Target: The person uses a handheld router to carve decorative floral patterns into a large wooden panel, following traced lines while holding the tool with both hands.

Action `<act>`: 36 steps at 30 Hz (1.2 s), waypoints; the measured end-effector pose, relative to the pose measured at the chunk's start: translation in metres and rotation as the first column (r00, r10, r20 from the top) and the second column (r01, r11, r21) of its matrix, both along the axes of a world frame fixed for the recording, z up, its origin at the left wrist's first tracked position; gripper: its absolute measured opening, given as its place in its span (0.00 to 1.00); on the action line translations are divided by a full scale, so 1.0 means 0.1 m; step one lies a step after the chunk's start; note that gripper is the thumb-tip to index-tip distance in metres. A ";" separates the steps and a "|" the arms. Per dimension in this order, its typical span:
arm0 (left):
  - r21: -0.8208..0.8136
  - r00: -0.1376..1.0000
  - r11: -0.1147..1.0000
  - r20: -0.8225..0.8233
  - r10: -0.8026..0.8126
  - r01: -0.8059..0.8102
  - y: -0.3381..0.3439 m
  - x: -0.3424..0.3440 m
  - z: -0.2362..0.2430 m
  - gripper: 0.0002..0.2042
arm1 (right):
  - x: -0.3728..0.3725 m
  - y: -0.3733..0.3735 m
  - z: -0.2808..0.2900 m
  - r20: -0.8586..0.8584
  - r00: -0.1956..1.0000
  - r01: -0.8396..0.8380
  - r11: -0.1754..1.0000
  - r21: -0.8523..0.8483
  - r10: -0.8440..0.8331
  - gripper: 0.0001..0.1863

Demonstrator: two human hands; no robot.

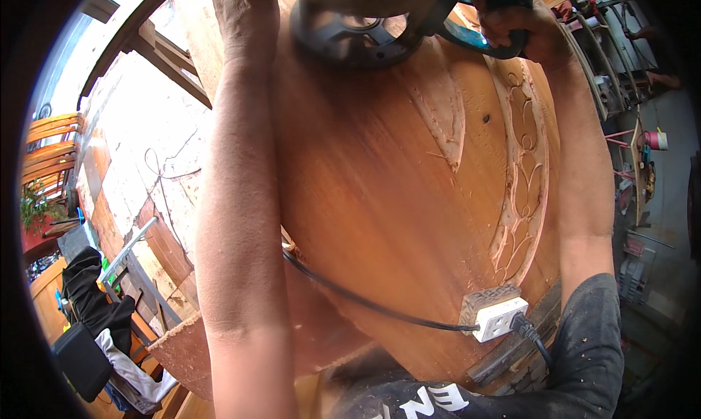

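A dark teal router (pixel 361 43) with a round open base stands on a large wooden panel (pixel 365 200) at the top of the view. My right hand (pixel 515 32) is wrapped round its looped handle. To the router's left, my left hand (pixel 247 17) has its fingers curled; the upper edge cuts them off, so what they hold is hidden. Carved leaf-like outlines (pixel 522 192) run down the panel's right side, and a pale, pointed recess (pixel 442 105) lies beneath the router.
A white socket block (pixel 500 319) with a black plug (pixel 522 325) rests on the panel near my body. A black cable (pixel 365 313) runs leftward from it. Slatted wooden furniture (pixel 55 152) and dark clothing (pixel 95 291) are at left; cluttered shelving (pixel 610 57) is at right.
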State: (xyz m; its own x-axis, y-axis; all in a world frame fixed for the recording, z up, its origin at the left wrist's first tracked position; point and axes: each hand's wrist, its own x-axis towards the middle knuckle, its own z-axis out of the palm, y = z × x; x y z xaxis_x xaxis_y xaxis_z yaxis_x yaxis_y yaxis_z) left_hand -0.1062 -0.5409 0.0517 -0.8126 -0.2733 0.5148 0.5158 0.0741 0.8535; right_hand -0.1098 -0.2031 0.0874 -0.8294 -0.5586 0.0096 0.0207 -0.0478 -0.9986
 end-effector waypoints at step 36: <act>0.103 0.999 0.995 0.041 -0.009 0.004 -0.07 -0.21 -0.11 0.19 | -0.16 -0.10 -0.01 0.009 0.998 -0.058 0.998 0.032 0.058 0.19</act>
